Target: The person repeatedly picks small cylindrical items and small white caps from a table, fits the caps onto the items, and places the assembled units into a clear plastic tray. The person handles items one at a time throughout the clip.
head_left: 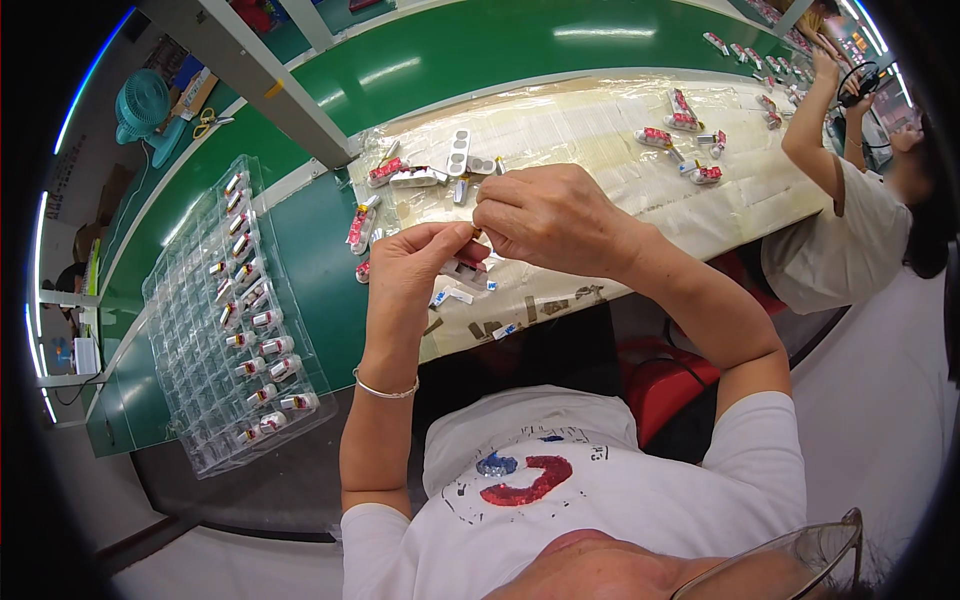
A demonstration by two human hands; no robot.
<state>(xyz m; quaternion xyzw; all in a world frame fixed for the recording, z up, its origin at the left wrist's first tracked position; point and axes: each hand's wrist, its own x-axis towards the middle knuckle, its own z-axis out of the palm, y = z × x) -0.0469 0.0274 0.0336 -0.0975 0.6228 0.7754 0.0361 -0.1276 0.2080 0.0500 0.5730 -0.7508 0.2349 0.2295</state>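
My left hand (pixel 415 258) and my right hand (pixel 548 215) meet over the near part of the cream-covered table (pixel 590 130). Their fingertips pinch together on a small piece with a gold-yellow edge, mostly hidden by the fingers. Something pinkish white shows below the left fingers, too covered to name. Just beyond the hands are a white strip with round spots (pixel 458 152) and several small red-and-white packs with silver-capped tubes, one pack (pixel 361 226) being left of my left wrist. Small blue-and-white slips (pixel 460 296) are scattered beneath the hands.
At the left, a clear plastic tray (pixel 185 345) has silver-capped tubes in its right-hand compartments. A metal post (pixel 262 85) rises behind it. More red-and-white packs (pixel 655 137) lie toward the right, near a co-worker (pixel 845 225). A teal fan (pixel 143 103) and scissors (pixel 207 122) are at far left.
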